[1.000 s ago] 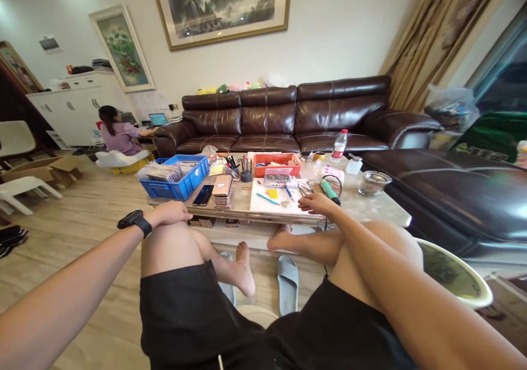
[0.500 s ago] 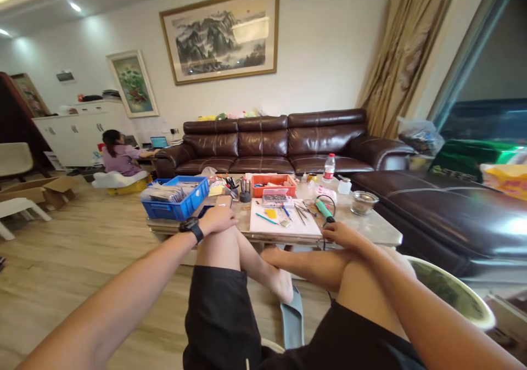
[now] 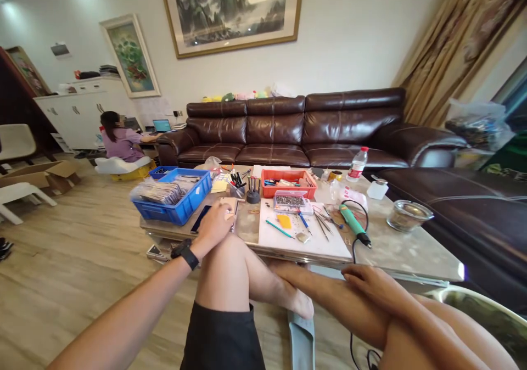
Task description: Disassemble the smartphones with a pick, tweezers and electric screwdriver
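Note:
My left hand (image 3: 216,222), with a black watch (image 3: 186,253) on its wrist, rests over my raised knee at the table's edge, fingers laid down and holding nothing. Just beyond it lie a brown box-like item (image 3: 230,202) and a dark phone (image 3: 200,219). My right hand (image 3: 373,283) lies loosely on my crossed leg, below the table edge, its fingers stretched out and empty. Nearest to that hand is a green corded hand tool (image 3: 354,224) with a black tip. A white mat (image 3: 267,244) carries tweezers (image 3: 323,224), a teal pen-like tool (image 3: 280,228) and a yellow piece (image 3: 284,222).
A blue bin (image 3: 191,205) of packets stands at the table's left, an orange tray (image 3: 265,190) of tools at the back. A bottle (image 3: 357,164), a small white jar (image 3: 377,189) and a glass bowl (image 3: 409,216) are right. Another person (image 3: 123,142) sits far left.
The view has tilted down and come nearer the table. My right hand, earlier beside the green tool's tip, now lies lower on my leg, apart from it. My left hand stays at the knee.

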A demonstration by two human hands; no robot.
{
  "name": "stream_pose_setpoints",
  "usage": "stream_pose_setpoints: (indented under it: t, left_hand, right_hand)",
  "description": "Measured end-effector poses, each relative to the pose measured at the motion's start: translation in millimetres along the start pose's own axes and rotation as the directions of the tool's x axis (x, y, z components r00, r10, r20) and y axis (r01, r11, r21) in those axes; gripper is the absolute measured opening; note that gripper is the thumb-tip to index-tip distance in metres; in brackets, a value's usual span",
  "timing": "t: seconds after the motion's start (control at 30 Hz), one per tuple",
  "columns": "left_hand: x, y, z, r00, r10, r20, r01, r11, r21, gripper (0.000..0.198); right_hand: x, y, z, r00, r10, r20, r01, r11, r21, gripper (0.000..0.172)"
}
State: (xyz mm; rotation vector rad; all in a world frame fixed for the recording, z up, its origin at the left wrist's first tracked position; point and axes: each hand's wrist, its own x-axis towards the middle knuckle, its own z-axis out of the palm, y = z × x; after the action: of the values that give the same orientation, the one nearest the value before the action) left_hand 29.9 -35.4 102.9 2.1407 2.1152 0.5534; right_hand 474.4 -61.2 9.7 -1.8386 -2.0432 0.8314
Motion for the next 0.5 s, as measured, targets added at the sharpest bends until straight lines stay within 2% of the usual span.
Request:
stream_pose_setpoints:
  t: [0.1, 0.2, 0.27, 0.4, 0.5]
  left_hand:
    - [32.8, -14.0, 2.3, 0.992, -0.121, -0.036, 0.123, 0.99, 0.065, 0.059]
    - [57.6, -19.1, 18.8, 0.981, -0.189, 0.042, 0.183, 0.976, 0.117, 0.086]
    - [67.9, -19.9, 34.8, 0.968, -0.225, 0.11, 0.209, 0.968, 0.14, 0.092]
    - [78.5, -24.7, 59.7, 0.936, -0.293, 0.193, 0.264, 0.951, 0.162, 0.088]
    - [81.5, -32.6, 64.5, 0.928, -0.303, 0.216, 0.272, 0.948, 0.164, 0.091]
  right_hand:
    - [16.5, 5.8, 10.0, 0.999, 0.013, 0.03, -0.014, 0.999, 0.034, 0.018]
    - [30.7, 3.7, 17.9, 0.999, -0.017, 0.052, 0.007, 0.981, 0.193, 0.027]
    - [37.6, -5.0, 23.3, 0.998, -0.034, 0.047, 0.016, 0.942, 0.336, 0.033]
    - [53.0, -44.0, 42.7, 0.996, -0.056, 0.076, 0.009, 0.858, 0.514, 0.043]
    - [76.3, -87.5, 69.2, 0.989, -0.105, 0.1, -0.002, 0.68, 0.733, 0.038]
